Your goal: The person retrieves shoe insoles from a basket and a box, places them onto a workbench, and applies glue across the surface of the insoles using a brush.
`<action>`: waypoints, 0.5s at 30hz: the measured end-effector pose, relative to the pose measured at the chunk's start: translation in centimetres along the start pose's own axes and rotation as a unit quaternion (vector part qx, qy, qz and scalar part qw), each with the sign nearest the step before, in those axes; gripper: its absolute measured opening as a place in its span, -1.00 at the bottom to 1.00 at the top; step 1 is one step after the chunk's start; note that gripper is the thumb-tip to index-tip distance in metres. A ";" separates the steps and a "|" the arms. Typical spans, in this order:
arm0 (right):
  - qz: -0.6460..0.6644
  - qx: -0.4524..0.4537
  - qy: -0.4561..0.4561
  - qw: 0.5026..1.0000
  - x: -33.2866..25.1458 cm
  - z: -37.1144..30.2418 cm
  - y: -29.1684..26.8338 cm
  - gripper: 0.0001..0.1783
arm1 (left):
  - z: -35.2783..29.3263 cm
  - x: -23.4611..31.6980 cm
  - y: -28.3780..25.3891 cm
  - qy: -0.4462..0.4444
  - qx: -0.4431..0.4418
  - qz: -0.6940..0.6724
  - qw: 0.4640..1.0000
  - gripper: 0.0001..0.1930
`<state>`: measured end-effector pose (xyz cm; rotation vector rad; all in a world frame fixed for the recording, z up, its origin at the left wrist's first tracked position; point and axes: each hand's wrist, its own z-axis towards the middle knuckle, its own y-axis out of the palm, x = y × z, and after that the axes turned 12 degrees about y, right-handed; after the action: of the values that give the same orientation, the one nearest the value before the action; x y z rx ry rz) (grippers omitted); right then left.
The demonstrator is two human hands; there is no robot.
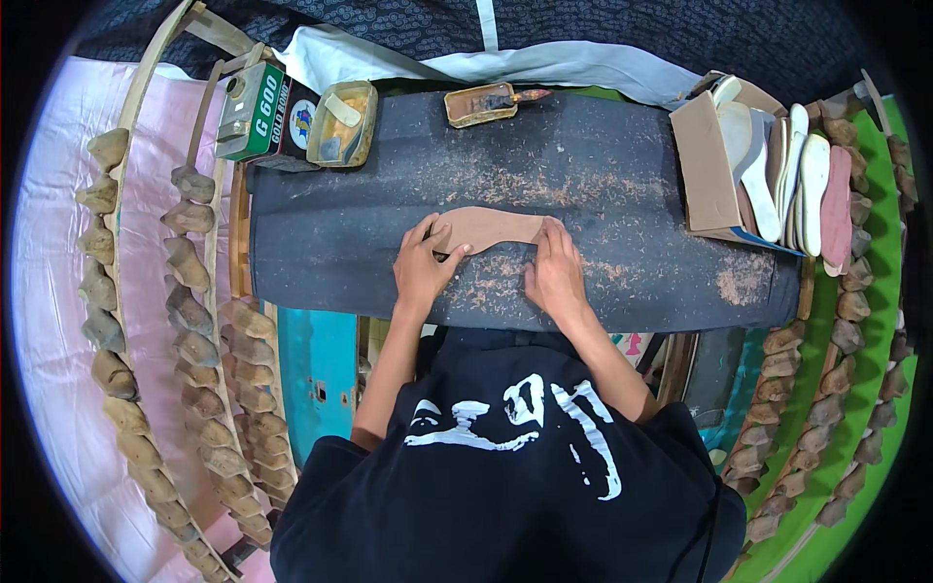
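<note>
A tan, shoe-sole-shaped insole [491, 229] lies crosswise on the dark cloth of the worktable, its wide end to the left. My left hand [424, 264] grips that wide end, with the thumb at the near edge and the fingers along the left side. At the narrow right end, my right hand [559, 272] has its bent fingertips pressed on the insole, and its thumb sits lower, near the cloth. Both forearms reach in from the front edge. Neither hand shows a tool in it.
Brown shavings [743, 280] are strewn over the dark tabletop [311, 233]. Along the back stand a green-and-black can [255, 115], a tub with a spreader [342, 124] and a small tray with a brush [481, 104]. A cardboard box [705, 175] holds several insoles. Racks of shoe lasts [199, 350] flank both sides.
</note>
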<state>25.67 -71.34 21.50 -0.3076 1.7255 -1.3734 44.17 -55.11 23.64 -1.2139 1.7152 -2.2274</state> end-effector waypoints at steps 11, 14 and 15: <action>0.382 0.019 0.180 0.906 1.9 16.8 -1.6 -0.39 | 6.0 -4.5 0.5 0.101 0.159 -0.150 0.971 -0.66; 0.698 -0.030 0.306 0.646 2.5 23.6 -0.3 -0.49 | 9.5 -5.7 -0.1 0.145 0.141 -0.165 0.966 -0.51; 0.696 -0.026 0.303 0.651 2.8 25.3 0.5 -0.49 | 10.7 -5.6 -0.1 0.173 0.115 -0.150 0.967 -0.43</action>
<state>43.19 -89.73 19.77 1.3771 1.6912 -0.1791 54.66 -60.62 21.38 -1.1486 1.3825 -2.8696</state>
